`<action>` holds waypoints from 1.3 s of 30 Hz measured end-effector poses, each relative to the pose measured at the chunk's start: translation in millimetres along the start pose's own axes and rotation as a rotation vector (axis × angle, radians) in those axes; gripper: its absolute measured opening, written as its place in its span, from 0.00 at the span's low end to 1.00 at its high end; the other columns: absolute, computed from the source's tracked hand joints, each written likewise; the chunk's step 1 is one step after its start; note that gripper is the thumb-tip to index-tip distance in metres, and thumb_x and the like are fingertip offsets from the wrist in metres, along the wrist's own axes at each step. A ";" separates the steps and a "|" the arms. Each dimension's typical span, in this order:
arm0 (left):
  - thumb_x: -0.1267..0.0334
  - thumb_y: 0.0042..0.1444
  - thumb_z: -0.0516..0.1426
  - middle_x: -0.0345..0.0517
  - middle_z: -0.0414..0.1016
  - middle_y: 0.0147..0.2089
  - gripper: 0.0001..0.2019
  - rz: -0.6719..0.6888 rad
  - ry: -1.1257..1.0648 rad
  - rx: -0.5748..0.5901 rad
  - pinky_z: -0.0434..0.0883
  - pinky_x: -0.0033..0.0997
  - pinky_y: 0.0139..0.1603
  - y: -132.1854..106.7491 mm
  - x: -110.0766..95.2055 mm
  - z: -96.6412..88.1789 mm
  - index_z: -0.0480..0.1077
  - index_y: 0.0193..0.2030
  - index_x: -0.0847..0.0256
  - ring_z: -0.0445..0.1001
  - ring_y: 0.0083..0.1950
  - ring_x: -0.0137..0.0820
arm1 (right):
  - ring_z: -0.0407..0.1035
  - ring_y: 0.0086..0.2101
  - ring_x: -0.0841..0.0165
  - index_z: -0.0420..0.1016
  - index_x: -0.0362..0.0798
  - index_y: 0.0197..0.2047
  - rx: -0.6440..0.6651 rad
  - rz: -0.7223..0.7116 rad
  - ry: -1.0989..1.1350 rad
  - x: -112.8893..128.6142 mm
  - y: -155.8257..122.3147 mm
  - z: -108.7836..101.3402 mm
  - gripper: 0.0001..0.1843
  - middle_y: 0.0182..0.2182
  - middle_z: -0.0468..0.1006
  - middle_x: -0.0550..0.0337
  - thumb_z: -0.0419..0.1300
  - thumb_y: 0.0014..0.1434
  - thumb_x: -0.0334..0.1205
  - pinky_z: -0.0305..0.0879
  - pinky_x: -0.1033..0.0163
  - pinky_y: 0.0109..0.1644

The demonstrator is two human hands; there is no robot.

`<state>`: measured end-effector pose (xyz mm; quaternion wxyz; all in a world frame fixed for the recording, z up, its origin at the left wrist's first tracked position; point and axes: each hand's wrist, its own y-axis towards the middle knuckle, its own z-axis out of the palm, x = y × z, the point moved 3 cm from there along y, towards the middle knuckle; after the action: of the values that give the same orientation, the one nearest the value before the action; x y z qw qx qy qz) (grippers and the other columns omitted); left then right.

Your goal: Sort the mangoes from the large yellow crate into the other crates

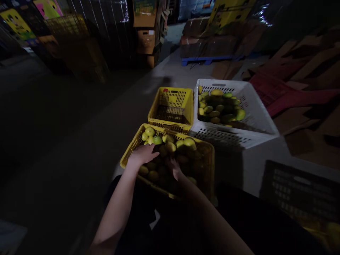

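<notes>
A yellow crate (204,156) full of yellow-green fruit (170,146) sits on the floor right in front of me. My left hand (142,154) lies palm down on the fruit at the crate's left side, fingers curled over a piece. My right hand (174,168) reaches into the middle of the pile in shadow, fingers bent down among the fruit; what it grips is hidden. Beyond stands an empty yellow crate (171,106). To its right is a white crate (255,117) partly filled with the same fruit (219,106).
A dark crate (300,191) lies at the lower right. Flattened cardboard (305,67) covers the floor on the right. Stacked boxes (146,35), a blue pallet (207,60) and wire racks (69,32) stand at the back. The floor on the left is dim.
</notes>
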<state>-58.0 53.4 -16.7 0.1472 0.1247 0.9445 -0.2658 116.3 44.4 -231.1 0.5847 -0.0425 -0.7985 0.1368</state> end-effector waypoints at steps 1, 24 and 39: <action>0.51 0.66 0.51 0.59 0.71 0.66 0.22 0.007 -0.002 -0.005 0.66 0.42 0.64 0.9 -0.1 0.1 0.68 0.61 0.60 0.69 0.67 0.51 | 0.72 0.52 0.60 0.73 0.52 0.57 -0.001 0.014 -0.114 1.2 -2.7 -1.7 0.17 0.58 0.73 0.52 0.60 0.68 0.46 0.73 0.50 0.55; 0.52 0.64 0.56 0.56 0.74 0.63 0.21 -0.104 0.097 0.111 0.66 0.35 0.61 4.0 35.3 27.5 0.71 0.59 0.61 0.73 0.62 0.44 | 0.75 0.47 0.61 0.73 0.50 0.43 -0.180 -0.222 0.692 189.8 -92.9 -143.6 0.14 0.41 0.79 0.55 0.60 0.61 0.51 0.74 0.55 0.46; 0.55 0.66 0.55 0.71 0.69 0.66 0.27 -0.194 -0.019 -0.162 0.63 0.39 0.64 184.1 -22.7 63.1 0.65 0.63 0.76 0.68 0.66 0.47 | 0.78 0.27 0.62 0.72 0.50 0.34 -0.120 0.281 0.936 172.0 -89.0 -150.0 0.15 0.22 0.77 0.62 0.71 0.52 0.49 0.76 0.63 0.24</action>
<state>34.1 168.2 -146.0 0.1393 0.0180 0.9691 -0.2028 212.5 23.5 -6.8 0.8531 -0.2403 -0.4433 0.1341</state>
